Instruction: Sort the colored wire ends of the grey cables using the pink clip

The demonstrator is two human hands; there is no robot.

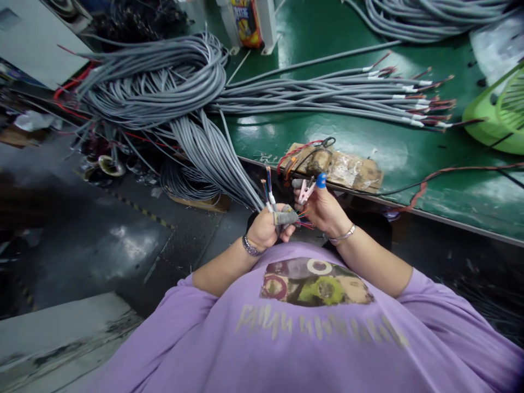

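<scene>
My left hand [270, 225] is closed on grey cables [249, 188] whose ends are stripped to thin coloured wires [303, 217]. A grey covering wraps its thumb. Two more stripped cable ends [268, 188] stick up beside that hand. My right hand [323, 210] is closed on a pale pink clip-like tool [306, 191], held close above the coloured wires. Blue tape wraps its thumb and grey covers another finger. Whether its fingers also pinch a wire I cannot make out.
On the green table [262, 134] lie a large coil of grey cable [151, 82] and a row of stripped cables [319, 95]. A wooden block [352, 172] with wires sits at the near edge. A green fan [499, 112] stands at right.
</scene>
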